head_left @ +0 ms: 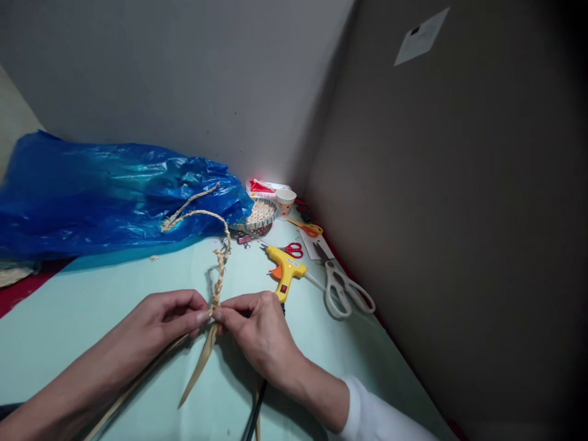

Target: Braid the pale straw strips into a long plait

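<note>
A braided straw cord (pixel 220 275) runs up from between my hands and curves back over the blue plastic bag. My left hand (pixel 172 318) pinches the lower end of the braid between thumb and fingers. Close against it on the right, my right hand (pixel 257 327) is pinched on the same spot of the braid. Below the fingertips hangs a loose, flat straw strip (pixel 199 367), pointing down and left. Another long strand (pixel 138 383) passes under my left hand toward the bottom edge.
The blue plastic bag (pixel 114 196) lies at the back left. Beyond my right hand are a yellow glue gun (pixel 285 269), red scissors (pixel 294 249), large grey-handled scissors (pixel 342 288), orange scissors (pixel 312 229), a woven basket (pixel 261 214) and a paper cup (pixel 285 202). Walls bound the table.
</note>
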{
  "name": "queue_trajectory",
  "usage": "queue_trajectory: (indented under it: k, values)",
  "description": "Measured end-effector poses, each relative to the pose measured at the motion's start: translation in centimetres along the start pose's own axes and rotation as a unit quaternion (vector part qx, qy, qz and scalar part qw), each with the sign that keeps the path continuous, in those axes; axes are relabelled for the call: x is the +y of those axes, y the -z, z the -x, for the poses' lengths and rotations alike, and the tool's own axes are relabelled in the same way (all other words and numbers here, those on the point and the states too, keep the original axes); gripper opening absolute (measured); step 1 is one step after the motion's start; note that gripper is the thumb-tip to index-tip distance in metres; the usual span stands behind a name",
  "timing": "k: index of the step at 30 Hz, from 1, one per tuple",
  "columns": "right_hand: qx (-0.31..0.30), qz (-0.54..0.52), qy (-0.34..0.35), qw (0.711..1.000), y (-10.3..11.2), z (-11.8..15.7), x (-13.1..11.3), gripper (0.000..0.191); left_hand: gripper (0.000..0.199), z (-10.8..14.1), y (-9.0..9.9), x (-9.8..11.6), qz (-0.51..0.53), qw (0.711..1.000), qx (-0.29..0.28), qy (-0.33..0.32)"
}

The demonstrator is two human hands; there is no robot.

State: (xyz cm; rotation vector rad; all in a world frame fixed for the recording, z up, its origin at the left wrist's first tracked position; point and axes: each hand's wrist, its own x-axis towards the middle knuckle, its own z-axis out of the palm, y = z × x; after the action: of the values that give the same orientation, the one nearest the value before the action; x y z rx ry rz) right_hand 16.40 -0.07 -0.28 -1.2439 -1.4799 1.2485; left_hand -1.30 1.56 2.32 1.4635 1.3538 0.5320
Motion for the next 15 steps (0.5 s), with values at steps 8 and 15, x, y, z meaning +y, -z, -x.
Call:
queue_trajectory:
  k: [8, 15]
  values:
    - [0.029, -0.119, -0.004, 0.992, -0.5, -0.2, 0.1, 0.023, 0.028, 1.7, -3.9, -2.6, -0.165, 0.929, 0.254, -0.213]
    - [0.038, -0.152, -0.040, 0.987, -0.3, -0.5, 0.2, 0.028, 0.042, 1.9, -6.1, -3.0, -0.538, 0.690, 0.312, -0.372]
